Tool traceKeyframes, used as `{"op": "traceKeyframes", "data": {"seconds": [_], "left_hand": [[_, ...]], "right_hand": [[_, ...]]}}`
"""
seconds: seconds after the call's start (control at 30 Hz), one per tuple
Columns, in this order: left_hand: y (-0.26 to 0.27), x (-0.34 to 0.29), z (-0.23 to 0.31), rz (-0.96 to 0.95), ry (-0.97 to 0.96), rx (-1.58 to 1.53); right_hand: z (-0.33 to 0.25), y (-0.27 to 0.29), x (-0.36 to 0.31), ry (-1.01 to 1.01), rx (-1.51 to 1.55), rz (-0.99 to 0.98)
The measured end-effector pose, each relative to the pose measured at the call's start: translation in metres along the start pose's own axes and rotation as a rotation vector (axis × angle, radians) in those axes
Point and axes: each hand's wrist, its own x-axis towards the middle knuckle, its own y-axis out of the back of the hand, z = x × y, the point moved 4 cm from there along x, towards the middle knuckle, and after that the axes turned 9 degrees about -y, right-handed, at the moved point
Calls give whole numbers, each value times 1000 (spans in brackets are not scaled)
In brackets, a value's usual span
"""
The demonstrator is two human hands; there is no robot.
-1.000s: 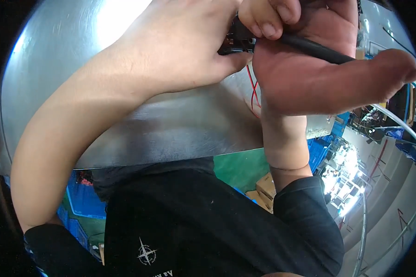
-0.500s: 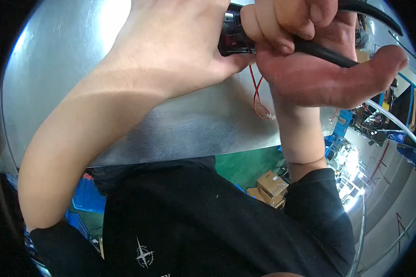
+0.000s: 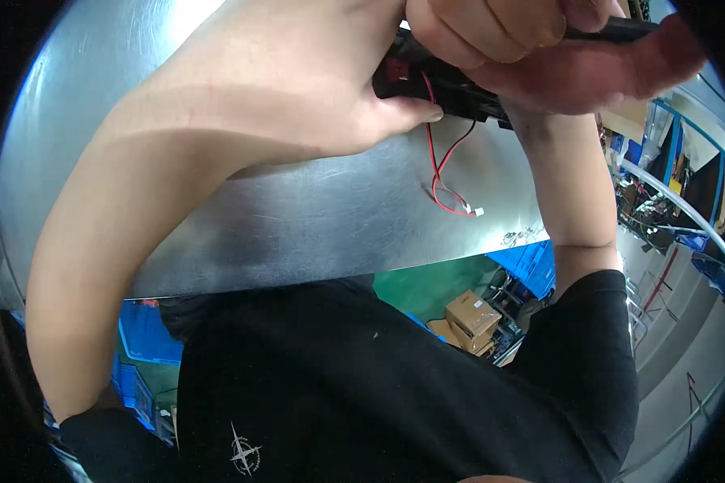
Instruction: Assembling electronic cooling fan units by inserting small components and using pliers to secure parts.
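Note:
A black plastic part (image 3: 451, 92) lies on the metal table, and my left hand (image 3: 330, 88) grips it, thumb pressed along its near edge. The fingers of that hand are cut off by the top of the picture. Out of the part hang thin red and black wires (image 3: 433, 165) that cross and end in a small white connector (image 3: 479, 212) over the tabletop. Above the part's right end, my right hand (image 3: 524, 48) is curled around black-handled pliers (image 3: 612, 30), thumb stretched out to the right. The pliers' jaws are hidden.
The brushed metal table (image 3: 314, 233) spans the view, its near edge against my body. Below on the green floor are cardboard boxes (image 3: 471, 314) and blue crates (image 3: 528, 262). A blue bin (image 3: 149, 334) stands at lower left. Cluttered shelving (image 3: 669, 169) is at far right.
My right hand has moved up and the pliers' handles are less visible. More of the black part and its wires now shows. My left hand keeps its grip.

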Motion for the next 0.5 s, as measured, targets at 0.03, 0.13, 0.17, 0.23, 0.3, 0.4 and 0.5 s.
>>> {"op": "traceKeyframes", "data": {"seconds": [0.03, 0.13, 0.17, 0.23, 0.3, 0.4, 0.5], "left_hand": [[-16, -3, -9, 5, 9, 2], [-17, -14, -6, 616, -542, -191], [4, 9, 6, 193, -216, -115], [13, 14, 1, -220, 121, -23], [13, 12, -3, -277, 32, -66], [-12, -10, -10, 200, -146, -19], [0, -1, -18, -69, -37, -84]], "right_hand": [[1, 1, -1, -41, -7, -7], [1, 2, 1, -102, -180, -170], [1, 6, -2, -106, -179, -158], [-3, 15, -1, 27, -258, -111], [-10, 23, -8, -20, -374, 44], [9, 40, -15, -348, -31, 142], [2, 33, 1, -248, -22, -24]]}}
